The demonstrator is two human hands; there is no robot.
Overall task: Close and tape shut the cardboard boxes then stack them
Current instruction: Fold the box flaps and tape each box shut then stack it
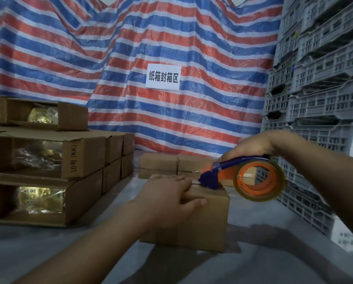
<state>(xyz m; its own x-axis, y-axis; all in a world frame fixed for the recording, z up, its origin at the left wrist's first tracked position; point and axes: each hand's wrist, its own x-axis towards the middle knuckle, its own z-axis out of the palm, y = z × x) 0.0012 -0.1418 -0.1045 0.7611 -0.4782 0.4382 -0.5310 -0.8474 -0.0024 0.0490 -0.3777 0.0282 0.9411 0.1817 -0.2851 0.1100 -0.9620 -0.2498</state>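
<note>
A small brown cardboard box (204,222) stands on the grey floor in the centre, its top flaps closed. My left hand (169,199) lies on its top with fingers spread flat and the thumb down the near side. My right hand (251,147) grips the blue handle of a tape dispenser (241,173) carrying an orange-cored roll of clear tape (259,178). The dispenser's blue head touches the box top at its far right edge, just beyond my left fingertips.
Stacks of open cardboard boxes (46,156) with gold items fill the left. Two closed boxes (177,165) sit behind the centre box. Grey plastic crates (319,95) are piled high on the right. A striped tarp with a paper sign (163,77) hangs behind.
</note>
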